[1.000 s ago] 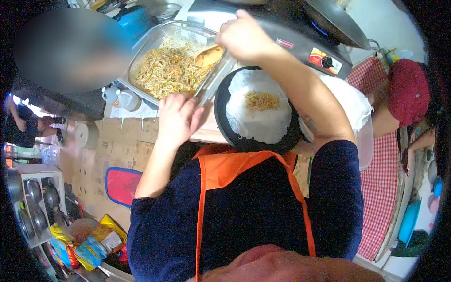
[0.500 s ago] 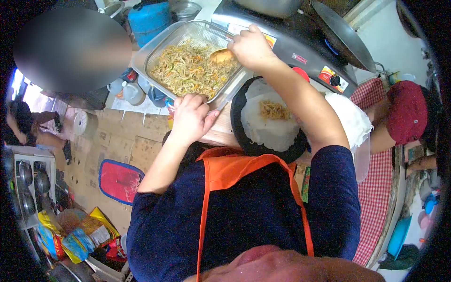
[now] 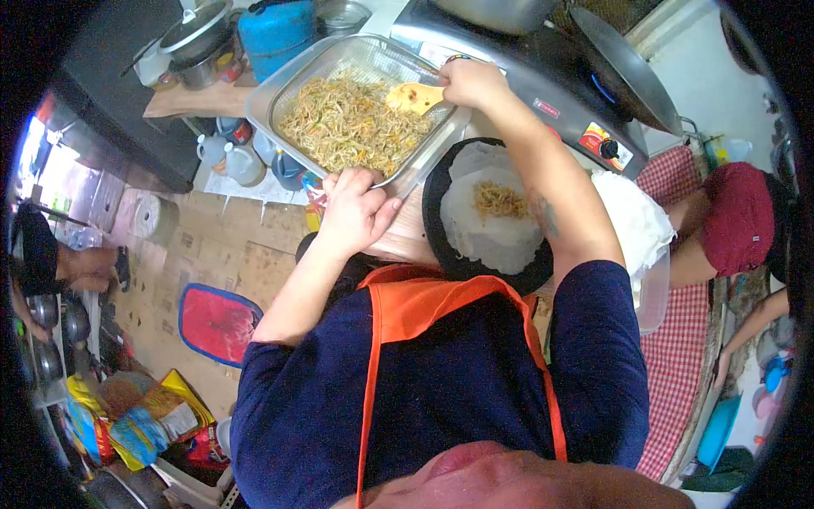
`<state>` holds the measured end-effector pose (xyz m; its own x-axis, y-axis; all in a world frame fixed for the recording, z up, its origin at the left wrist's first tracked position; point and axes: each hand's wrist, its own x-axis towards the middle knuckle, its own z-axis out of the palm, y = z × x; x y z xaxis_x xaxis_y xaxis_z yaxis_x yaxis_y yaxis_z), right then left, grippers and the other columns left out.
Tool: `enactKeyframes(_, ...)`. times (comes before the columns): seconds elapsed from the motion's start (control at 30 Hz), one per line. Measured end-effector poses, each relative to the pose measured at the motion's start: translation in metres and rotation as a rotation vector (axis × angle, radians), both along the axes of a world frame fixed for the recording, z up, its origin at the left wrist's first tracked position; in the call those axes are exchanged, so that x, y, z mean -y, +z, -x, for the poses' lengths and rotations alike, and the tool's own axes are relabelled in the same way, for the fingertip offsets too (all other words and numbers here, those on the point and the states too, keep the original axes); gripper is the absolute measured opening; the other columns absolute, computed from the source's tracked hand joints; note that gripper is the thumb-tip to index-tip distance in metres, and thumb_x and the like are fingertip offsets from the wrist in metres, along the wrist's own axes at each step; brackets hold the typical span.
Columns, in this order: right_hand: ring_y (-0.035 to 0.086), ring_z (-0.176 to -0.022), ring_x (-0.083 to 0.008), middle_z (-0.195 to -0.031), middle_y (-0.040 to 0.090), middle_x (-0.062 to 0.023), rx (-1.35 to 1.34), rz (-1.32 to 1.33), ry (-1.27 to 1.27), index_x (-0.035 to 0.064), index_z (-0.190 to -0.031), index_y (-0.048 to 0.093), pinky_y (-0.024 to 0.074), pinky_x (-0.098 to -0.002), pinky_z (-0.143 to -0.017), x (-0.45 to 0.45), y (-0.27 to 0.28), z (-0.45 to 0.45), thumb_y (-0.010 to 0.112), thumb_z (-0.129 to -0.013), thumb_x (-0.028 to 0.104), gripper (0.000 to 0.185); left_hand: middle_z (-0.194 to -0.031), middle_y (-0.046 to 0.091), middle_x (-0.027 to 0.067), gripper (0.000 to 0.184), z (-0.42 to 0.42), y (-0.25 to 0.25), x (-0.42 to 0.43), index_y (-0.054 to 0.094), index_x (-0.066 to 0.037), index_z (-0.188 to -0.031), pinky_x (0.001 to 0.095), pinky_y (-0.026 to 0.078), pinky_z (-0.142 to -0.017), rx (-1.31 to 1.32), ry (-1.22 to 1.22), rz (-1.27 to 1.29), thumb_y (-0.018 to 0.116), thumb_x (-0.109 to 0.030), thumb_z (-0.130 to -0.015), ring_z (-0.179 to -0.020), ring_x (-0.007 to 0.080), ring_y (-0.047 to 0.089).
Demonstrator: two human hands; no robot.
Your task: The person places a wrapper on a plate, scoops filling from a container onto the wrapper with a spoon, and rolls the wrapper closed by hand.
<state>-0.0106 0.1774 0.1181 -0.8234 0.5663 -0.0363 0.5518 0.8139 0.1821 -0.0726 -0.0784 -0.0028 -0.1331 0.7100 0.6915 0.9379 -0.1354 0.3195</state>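
My left hand [image 3: 356, 208] has its fingers curled over the near rim of a metal mesh basket [image 3: 350, 47], which sits in a clear plastic tub [image 3: 264, 114]. Shredded vegetable and noodle-like filling [image 3: 343, 123] fills much of the basket. In my right hand [image 3: 475, 83] is a wooden spoon [image 3: 413, 97], its flat head over the filling's right side. Closer to me, a round black pan or tray [image 3: 438, 225] carries pale thin wrappers [image 3: 466, 242], with a small heap of filling [image 3: 498, 200] on the top one.
More white wrappers [image 3: 629, 216] lie in a plastic container at the right. A gas stove [image 3: 543, 102] with a wok [image 3: 623, 72] stands ahead, a blue flame showing. People are at the right [image 3: 738, 212] and far left [image 3: 38, 254]. Jugs [image 3: 244, 165] stand left of the basket.
The wooden spoon has turned and now shows more of its head, with my right hand slightly farther right and lower. A blurred shape at upper left is gone. My left hand stays on the rim.
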Motion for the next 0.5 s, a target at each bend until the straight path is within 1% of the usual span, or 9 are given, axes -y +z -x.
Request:
enactKeyframes(0.03, 0.066, -0.089, -0.0222, -0.091, 0.070, -0.0071, -0.005, 0.055, -0.029, 0.0193, -0.095, 0.070, 0.0393, -0.0482, -0.090, -0.006, -0.001, 0.000, 0.058, -0.074, 0.024, 0.026, -0.092, 0.059, 0.0065, 0.023, 0.000, 0.000, 0.000, 0.060, -0.008, -0.069, 0.0401, 0.032, -0.075, 0.001, -0.007, 0.001, 0.066, -0.028, -0.077, -0.087, 0.0272, 0.054)
enactKeyframes(0.07, 0.066, -0.089, -0.0222, -0.091, 0.070, -0.0071, -0.008, 0.056, -0.030, 0.0193, -0.095, 0.070, 0.0393, -0.0482, -0.090, -0.010, -0.005, -0.001, 0.058, -0.074, 0.024, 0.026, -0.093, 0.059, 0.0064, 0.023, 0.000, 0.001, 0.000, 0.060, -0.008, -0.068, 0.0400, 0.032, -0.075, 0.003, -0.013, -0.001, 0.066, -0.028, -0.076, -0.087, 0.0271, 0.054)
enactKeyframes(0.13, 0.066, -0.089, -0.0205, -0.091, 0.070, -0.0078, 0.019, -0.157, 0.056, 0.0190, -0.094, 0.071, 0.0395, -0.0480, -0.089, -0.002, -0.004, -0.004, 0.059, -0.072, 0.022, 0.026, -0.093, 0.059, 0.0063, 0.023, 0.001, -0.001, 0.000, 0.060, -0.008, -0.068, 0.0400, 0.032, -0.075, 0.003, -0.012, -0.002, 0.066, -0.028, -0.076, -0.087, 0.0270, 0.054)
enactKeyframes(0.27, 0.066, -0.090, -0.0193, -0.093, 0.069, -0.0085, 0.130, -0.181, 0.159, 0.0196, -0.094, 0.071, 0.0387, -0.0473, -0.091, 0.013, 0.021, 0.000, 0.060, -0.071, 0.022, 0.025, -0.093, 0.059, 0.0062, 0.022, 0.000, 0.001, 0.000, 0.060, -0.008, -0.069, 0.0399, 0.032, -0.076, 0.003, -0.014, -0.006, 0.066, -0.027, -0.076, -0.087, 0.0269, 0.054)
enactKeyframes(0.33, 0.066, -0.091, -0.0221, -0.095, 0.069, -0.0090, 0.237, -0.243, 0.176, 0.0169, -0.095, 0.070, 0.0422, -0.0452, -0.089, 0.017, 0.032, 0.003, 0.058, -0.071, 0.020, 0.027, -0.092, 0.059, 0.0063, 0.022, 0.000, 0.000, -0.001, 0.060, -0.007, -0.069, 0.0400, 0.032, -0.076, 0.009, -0.003, -0.003, 0.066, -0.028, -0.076, -0.087, 0.0269, 0.054)
enactKeyframes(0.37, 0.066, -0.091, -0.0221, -0.095, 0.069, -0.0090, 0.237, -0.238, 0.174, 0.0169, -0.095, 0.070, 0.0422, -0.0452, -0.089, 0.016, 0.028, 0.004, 0.058, -0.071, 0.020, 0.027, -0.092, 0.059, 0.0063, 0.023, 0.000, -0.001, 0.000, 0.060, -0.007, -0.069, 0.0400, 0.031, -0.076, 0.010, 0.002, 0.002, 0.066, -0.028, -0.076, -0.087, 0.0269, 0.053)
enactKeyframes(0.43, 0.065, -0.090, -0.0264, -0.095, 0.069, -0.0091, 0.036, 0.045, -0.022, 0.0123, -0.096, 0.069, 0.0468, -0.0424, -0.084, 0.002, 0.013, 0.010, 0.057, -0.071, 0.018, 0.029, -0.092, 0.059, 0.0064, 0.023, -0.001, 0.001, 0.001, 0.061, -0.007, -0.069, 0.0400, 0.031, -0.076, 0.009, -0.007, 0.010, 0.065, -0.028, -0.077, -0.087, 0.0269, 0.053)
enactKeyframes(0.47, 0.065, -0.090, -0.0264, -0.095, 0.069, -0.0091, 0.034, 0.042, -0.025, 0.0123, -0.096, 0.069, 0.0468, -0.0424, -0.084, -0.003, 0.005, 0.010, 0.057, -0.071, 0.018, 0.029, -0.092, 0.059, 0.0065, 0.023, -0.001, 0.002, 0.000, 0.061, -0.007, -0.069, 0.0401, 0.031, -0.077, 0.010, -0.009, 0.009, 0.065, -0.028, -0.077, -0.087, 0.0269, 0.053)
enactKeyframes(0.5, 0.065, -0.089, -0.0277, -0.095, 0.069, -0.0093, -0.007, 0.134, 0.007, 0.0105, -0.096, 0.069, 0.0487, -0.0412, -0.080, -0.009, -0.006, 0.009, 0.056, -0.070, 0.017, 0.030, -0.092, 0.059, 0.0065, 0.023, 0.000, 0.002, 0.000, 0.061, -0.007, -0.069, 0.0401, 0.031, -0.077, 0.009, -0.011, 0.004, 0.065, -0.028, -0.077, -0.087, 0.0269, 0.053)
